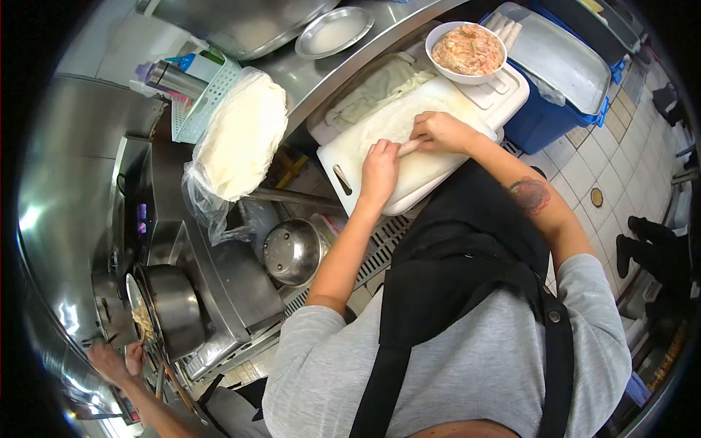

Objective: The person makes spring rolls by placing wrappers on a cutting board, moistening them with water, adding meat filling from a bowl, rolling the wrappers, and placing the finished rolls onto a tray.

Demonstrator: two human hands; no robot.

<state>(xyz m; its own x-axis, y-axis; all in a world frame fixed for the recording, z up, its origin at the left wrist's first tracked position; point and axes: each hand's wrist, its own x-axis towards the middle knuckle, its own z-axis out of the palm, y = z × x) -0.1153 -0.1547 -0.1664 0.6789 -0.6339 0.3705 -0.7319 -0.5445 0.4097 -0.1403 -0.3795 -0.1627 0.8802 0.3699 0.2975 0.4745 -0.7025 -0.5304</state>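
A pale, thin uncooked roll (409, 147) lies on the white cutting board (431, 98), with one end at each of my hands. My left hand (380, 171) has its fingers curled over the roll's left end. At the other end, my right hand (442, 133) pinches the roll between thumb and fingers. A white bowl of orange-pink shredded filling (468, 50) stands at the board's far right corner. Several similar pale rolls (505, 31) lie in a metal tray (558, 55) beyond it. To the left, a stack of thin round wrappers (244, 139) rests on clear plastic.
A crumpled pale cloth (383, 84) lies behind the board. A shallow metal dish (334, 33) sits on the steel counter, near a mint-green basket (208, 98). At lower left, another person's hands (117, 361) are over a large pot (171, 310). A blue bin (540, 120) stands right.
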